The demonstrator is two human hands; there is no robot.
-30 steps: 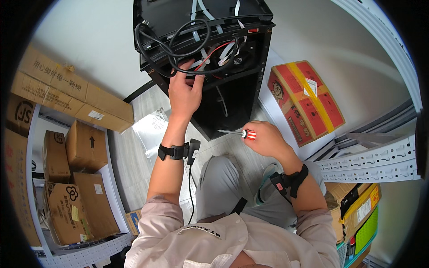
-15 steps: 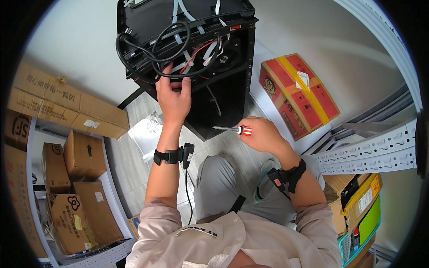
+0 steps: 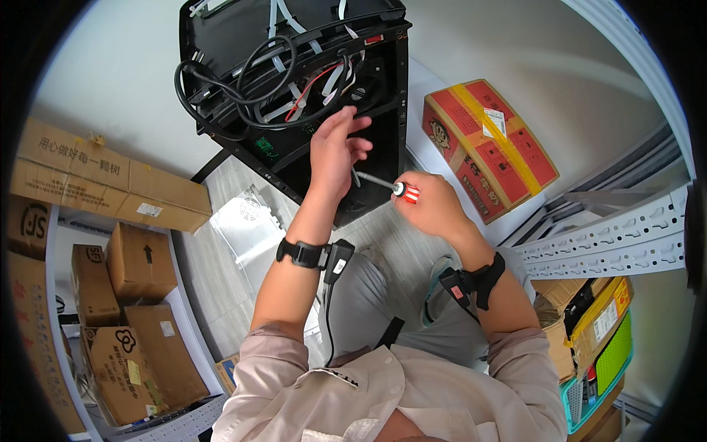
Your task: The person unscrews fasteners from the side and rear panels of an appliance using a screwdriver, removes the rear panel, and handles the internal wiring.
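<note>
Open black computer case (image 3: 368, 147) lying on the floor (image 3: 221, 243) ahead of the person's knees: judged heavy and rigid, best gripped by its metal frame edges, while the black cable loops (image 3: 243, 81) inside are pliant and snag-prone. Right of it, a red carton (image 3: 486, 147) banded with yellow tape and bearing a small white label; at left, stacked brown cartons (image 3: 110, 184). Left hand (image 3: 335, 151) loosely open, fingers spread, at the case opening. Right hand (image 3: 434, 206) closed around a screwdriver (image 3: 390, 186), light and stiff, held by its red-and-white handle.
</note>
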